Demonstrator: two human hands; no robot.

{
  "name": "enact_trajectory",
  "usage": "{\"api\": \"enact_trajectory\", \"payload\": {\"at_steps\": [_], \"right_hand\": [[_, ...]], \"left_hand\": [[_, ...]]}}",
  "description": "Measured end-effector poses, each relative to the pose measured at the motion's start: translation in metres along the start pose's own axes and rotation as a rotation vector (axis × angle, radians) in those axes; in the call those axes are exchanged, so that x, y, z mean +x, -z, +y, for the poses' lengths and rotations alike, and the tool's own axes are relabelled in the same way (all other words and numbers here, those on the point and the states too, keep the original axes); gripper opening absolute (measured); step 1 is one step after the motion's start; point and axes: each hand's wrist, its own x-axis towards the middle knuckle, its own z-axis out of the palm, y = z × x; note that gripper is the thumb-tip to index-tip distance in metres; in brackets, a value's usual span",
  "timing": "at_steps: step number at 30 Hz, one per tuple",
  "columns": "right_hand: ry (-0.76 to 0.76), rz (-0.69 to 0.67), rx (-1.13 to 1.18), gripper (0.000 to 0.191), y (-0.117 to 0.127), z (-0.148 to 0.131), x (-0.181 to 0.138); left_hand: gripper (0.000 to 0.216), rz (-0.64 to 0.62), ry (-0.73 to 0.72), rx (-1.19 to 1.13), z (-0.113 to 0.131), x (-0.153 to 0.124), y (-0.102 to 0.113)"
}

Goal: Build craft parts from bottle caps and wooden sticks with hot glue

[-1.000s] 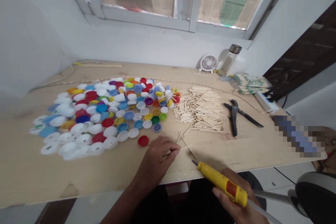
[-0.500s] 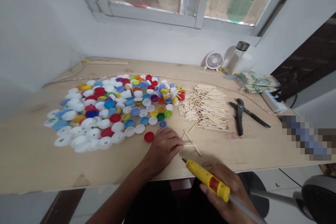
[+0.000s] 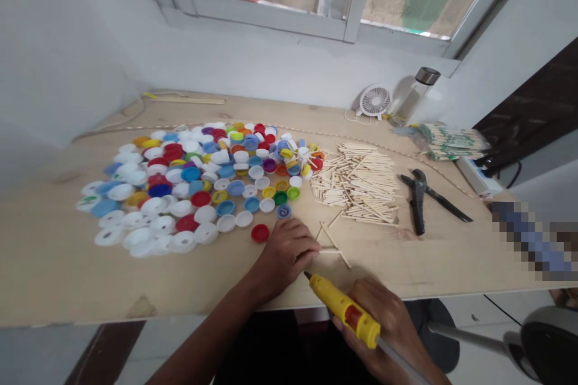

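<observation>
My left hand (image 3: 285,251) rests on the wooden tabletop (image 3: 54,277), its fingers pinched on a thin wooden stick (image 3: 330,251) that points right. A few loose sticks (image 3: 333,234) lie crossed just beyond it. My right hand (image 3: 392,325) grips a yellow pen-shaped glue tool (image 3: 344,309) with a red band; its dark tip (image 3: 307,275) points up-left, close below my left fingers. A single red bottle cap (image 3: 259,233) lies just left of my left hand.
A wide spread of coloured and white bottle caps (image 3: 189,183) covers the left half. A pile of wooden sticks (image 3: 359,183) and black pliers (image 3: 419,195) lie to the right. A small white fan (image 3: 374,101), a bottle (image 3: 413,96) and a bagged bundle (image 3: 449,141) stand at the back right.
The yellow tool's tip has moved left and nearer to my left fingers. My left hand stays pinched on the stick. The camera view has shifted slightly.
</observation>
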Motion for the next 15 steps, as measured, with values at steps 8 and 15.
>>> {"api": "enact_trajectory", "payload": {"at_steps": [8, 15], "right_hand": [[0.038, 0.024, -0.041, 0.025, -0.0062, 0.0039, -0.0002], [0.046, 0.03, -0.039, 0.021, -0.0103, 0.0044, -0.0009]], "left_hand": [[0.014, -0.001, -0.006, -0.004, -0.0027, -0.0009, -0.0014], [0.014, -0.014, -0.006, -0.009, -0.004, -0.0004, -0.0021]]}}
